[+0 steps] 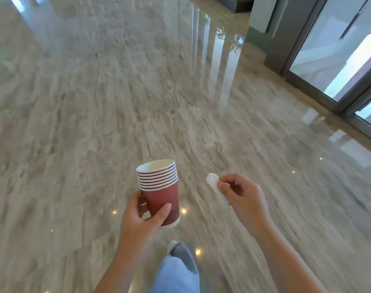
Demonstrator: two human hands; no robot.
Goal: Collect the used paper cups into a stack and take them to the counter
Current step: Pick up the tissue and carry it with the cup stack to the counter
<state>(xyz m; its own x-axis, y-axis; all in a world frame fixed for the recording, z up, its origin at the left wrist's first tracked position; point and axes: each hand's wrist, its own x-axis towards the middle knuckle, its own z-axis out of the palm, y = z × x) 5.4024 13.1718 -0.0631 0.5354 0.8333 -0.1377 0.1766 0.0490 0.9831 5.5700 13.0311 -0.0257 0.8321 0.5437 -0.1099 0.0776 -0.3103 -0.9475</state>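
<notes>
Stack of red paper cups point(159, 187), rims nested, upright with a slight tilt, carried in the left hand point(142, 216): thumb across the near side of the lowest cup, fingers curled behind it. Stack rises clear above the hand. Right hand point(241, 195) just beside, apart from the cups, pinching a crumpled white tissue point(213, 181) between thumb and fingertips. Polished marble floor point(95, 102) below; glass door point(338, 49) at far right.
</notes>
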